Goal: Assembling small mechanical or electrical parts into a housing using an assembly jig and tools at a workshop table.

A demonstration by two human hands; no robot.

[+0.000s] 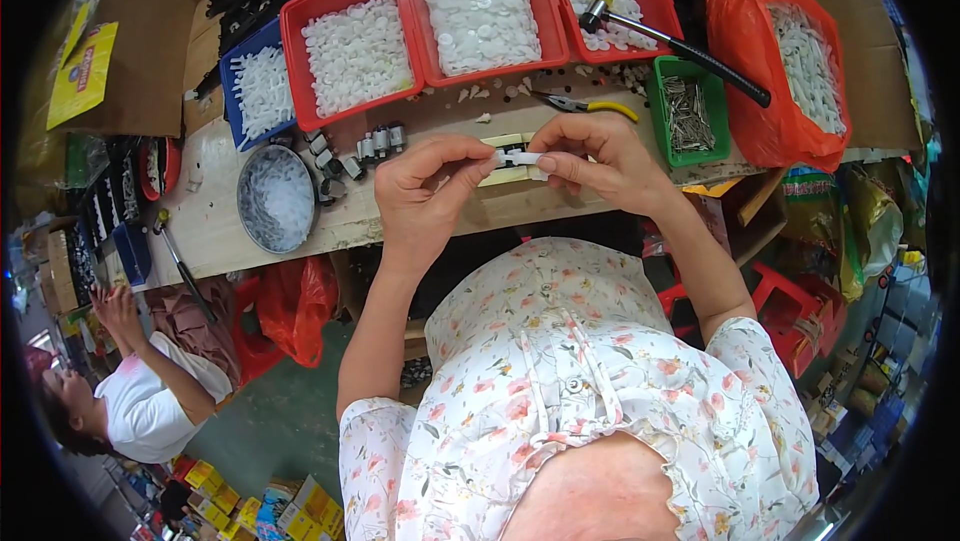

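Observation:
Over the near edge of the workbench, both my hands meet at a small white plastic part (522, 158). My left hand (425, 191) pinches its left end between thumb and fingertips. From the other side, my right hand (610, 169) grips the longer white tube-like end between thumb and forefinger. Directly behind the fingers lies a cream-coloured fixture (515, 177), partly covered by the hands. Several small metal cylinders (380, 141) stand just left of my left hand. Pliers (590, 106) with a yellow handle lie beyond my right hand.
Red bins (490, 74) of white plastic pieces line the back, a hammer (720, 71) resting across the right one. A green tray (690, 158) holds metal pins, beside a red bag (735, 91). Leftward are a blue bin (236, 111), a dark bowl (246, 216) and a co-worker (150, 396).

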